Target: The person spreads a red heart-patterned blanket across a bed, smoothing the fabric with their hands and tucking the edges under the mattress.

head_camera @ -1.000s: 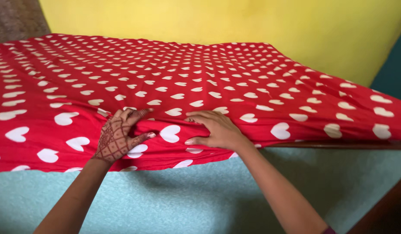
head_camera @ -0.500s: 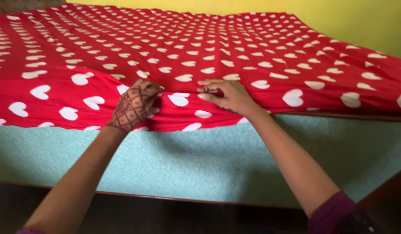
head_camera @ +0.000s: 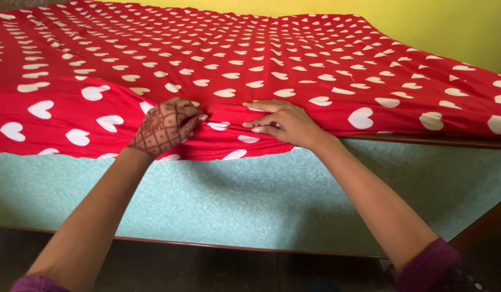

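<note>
The left hand (head_camera: 165,125), patterned with henna, has its fingers (head_camera: 192,120) curled tight around a bunched fold of the red cotton bedsheet with white hearts (head_camera: 250,59). The right hand (head_camera: 280,121) lies just beside it, fingers nearly flat and narrow, pinning the same fold at the bed's near edge. The fold runs along that edge, between both hands, equally near each. Below hangs the pale green mattress side (head_camera: 250,200), above a dark wooden bed frame (head_camera: 434,140).
</note>
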